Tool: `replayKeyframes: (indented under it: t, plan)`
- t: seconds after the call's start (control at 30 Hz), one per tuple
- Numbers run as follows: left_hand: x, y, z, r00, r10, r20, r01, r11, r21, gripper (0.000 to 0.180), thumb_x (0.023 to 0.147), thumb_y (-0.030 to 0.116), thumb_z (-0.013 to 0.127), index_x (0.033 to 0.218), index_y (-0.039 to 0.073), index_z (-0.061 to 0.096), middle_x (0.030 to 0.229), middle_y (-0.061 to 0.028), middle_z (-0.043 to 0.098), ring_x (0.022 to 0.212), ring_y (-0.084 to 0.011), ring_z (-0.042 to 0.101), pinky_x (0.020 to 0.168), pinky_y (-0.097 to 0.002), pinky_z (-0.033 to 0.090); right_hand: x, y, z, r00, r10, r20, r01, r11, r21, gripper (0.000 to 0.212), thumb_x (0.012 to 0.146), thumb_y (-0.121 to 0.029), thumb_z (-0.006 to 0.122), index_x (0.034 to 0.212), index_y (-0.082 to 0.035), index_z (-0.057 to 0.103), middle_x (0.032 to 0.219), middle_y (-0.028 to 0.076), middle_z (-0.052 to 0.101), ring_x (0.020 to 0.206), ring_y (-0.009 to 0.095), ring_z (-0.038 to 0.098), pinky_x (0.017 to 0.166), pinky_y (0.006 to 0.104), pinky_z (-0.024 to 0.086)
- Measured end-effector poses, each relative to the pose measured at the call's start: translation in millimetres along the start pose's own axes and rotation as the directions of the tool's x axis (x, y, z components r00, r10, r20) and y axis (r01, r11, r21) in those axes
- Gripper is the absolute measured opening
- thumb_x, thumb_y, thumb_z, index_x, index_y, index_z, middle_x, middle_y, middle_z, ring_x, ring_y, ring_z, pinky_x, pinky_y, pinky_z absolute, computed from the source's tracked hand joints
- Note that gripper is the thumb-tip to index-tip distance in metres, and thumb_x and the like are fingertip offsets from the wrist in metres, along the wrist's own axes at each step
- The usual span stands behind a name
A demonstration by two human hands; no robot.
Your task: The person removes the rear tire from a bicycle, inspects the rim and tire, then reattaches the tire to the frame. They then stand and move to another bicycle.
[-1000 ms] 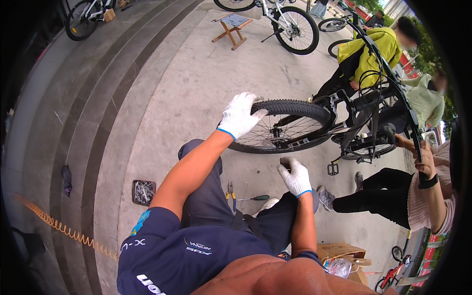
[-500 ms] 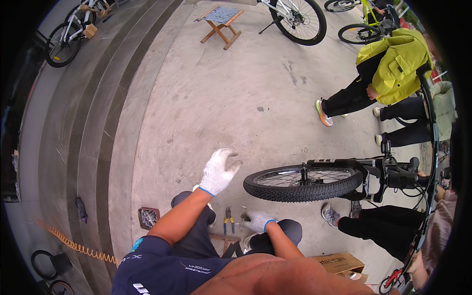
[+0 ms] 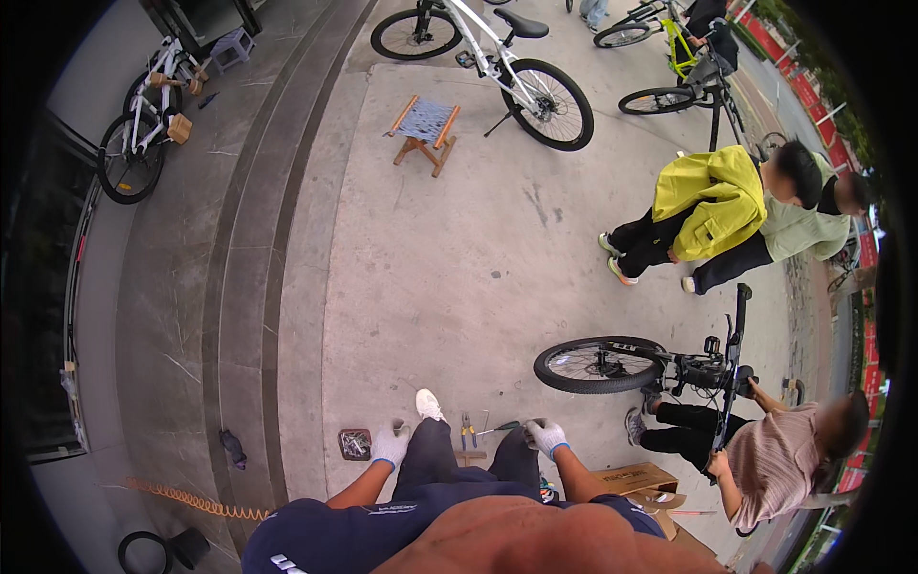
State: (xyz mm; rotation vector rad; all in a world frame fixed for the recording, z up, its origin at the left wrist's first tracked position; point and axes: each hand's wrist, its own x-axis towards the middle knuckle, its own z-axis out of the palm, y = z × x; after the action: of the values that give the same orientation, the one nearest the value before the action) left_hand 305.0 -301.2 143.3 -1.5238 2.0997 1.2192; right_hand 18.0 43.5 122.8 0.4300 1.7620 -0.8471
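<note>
In a white knit glove, my left hand lies against my left knee, its fingers loosely apart and nothing seen in it. Beside it on the ground is a small square tray of metal small parts. My right hand, gloved the same way, rests at my right knee with fingers apart and seemingly holding nothing. Between my legs lie pliers with yellow and blue handles. A dark-handled screwdriver and a thin bent metal rod lie to their right.
At right a person grips the handlebar of a black bicycle. Two people stand beyond it. A folding stool and white bicycle stand ahead. Steps and an orange coiled hose are left; a cardboard box is right.
My left hand has drawn back from its forward reach to my left knee. My right hand has moved from near the pliers to my right knee. The black bicycle is farther off.
</note>
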Motion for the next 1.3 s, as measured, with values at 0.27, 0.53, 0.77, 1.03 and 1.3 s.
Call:
replayKeyframes:
  t: [0.27, 0.53, 0.77, 1.03, 1.3]
  plan:
    - [48.2, -8.8, -153.9, 0.988, -0.131, 0.082, 0.115, 0.977, 0.178, 0.055, 0.1, 0.051, 0.066, 0.13, 0.007, 0.08, 0.127, -0.027, 0.078, 0.123, -0.0431, 0.074, 0.107, -0.0498, 0.057, -16.2, -13.6, -54.7, 0.989, 0.03, -0.143, -0.023, 0.998, 0.05, 0.036, 0.108, -0.028, 0.066, 0.129, 0.002, 0.068, 0.096, 0.013, 0.075, 0.075, 0.025, 0.073, 0.064, 0.0432, 0.061]
    - [193.6, 112.5, -164.3, 0.996, 0.057, 0.07, -0.067, 0.987, 0.143, 0.062, 0.1, 0.053, 0.067, 0.131, 0.001, 0.078, 0.113, -0.0205, 0.083, 0.106, -0.0351, 0.08, 0.098, -0.0452, 0.06, 42.0, -76.9, -35.1, 0.993, 0.119, 0.019, -0.118, 0.991, -0.067, 0.036, 0.106, -0.027, 0.066, 0.131, -0.001, 0.069, 0.099, 0.017, 0.076, 0.08, 0.029, 0.075, 0.068, 0.0472, 0.062]
    - [316.1, 271.0, -175.2, 0.999, -0.029, -0.04, 0.024, 0.993, -0.115, 0.056, 0.102, 0.049, 0.069, 0.127, 0.0, 0.079, 0.103, -0.0157, 0.082, 0.095, -0.0248, 0.078, 0.089, -0.0405, 0.06, 165.4, -299.5, -131.2, 0.996, 0.076, 0.035, -0.071, 0.991, -0.112, 0.031, 0.107, -0.026, 0.064, 0.125, -0.001, 0.067, 0.092, 0.013, 0.074, 0.074, 0.025, 0.072, 0.061, 0.044, 0.059]
    - [440.8, 405.5, -211.4, 0.99, -0.123, -0.07, 0.067, 0.842, -0.536, 0.04, 0.108, 0.039, 0.069, 0.126, 0.004, 0.077, 0.107, -0.0078, 0.08, 0.093, -0.0187, 0.075, 0.082, -0.0367, 0.06, 291.2, -676.5, -214.6, 0.906, -0.364, -0.215, 0.405, 0.893, 0.196, 0.038, 0.108, -0.027, 0.066, 0.136, -0.001, 0.064, 0.098, 0.01, 0.076, 0.075, 0.019, 0.072, 0.063, 0.0372, 0.061]
    - [619.8, 566.2, -310.6, 0.994, -0.078, -0.076, -0.007, 0.647, -0.762, 0.048, 0.109, 0.033, 0.071, 0.143, -0.001, 0.068, 0.118, -0.0107, 0.078, 0.104, -0.0187, 0.076, 0.09, -0.0357, 0.061, 333.8, -874.7, -165.7, 0.974, -0.225, -0.002, 0.223, 0.968, -0.117, 0.035, 0.106, -0.027, 0.067, 0.131, -0.003, 0.067, 0.094, 0.008, 0.073, 0.073, 0.021, 0.069, 0.065, 0.0367, 0.059]
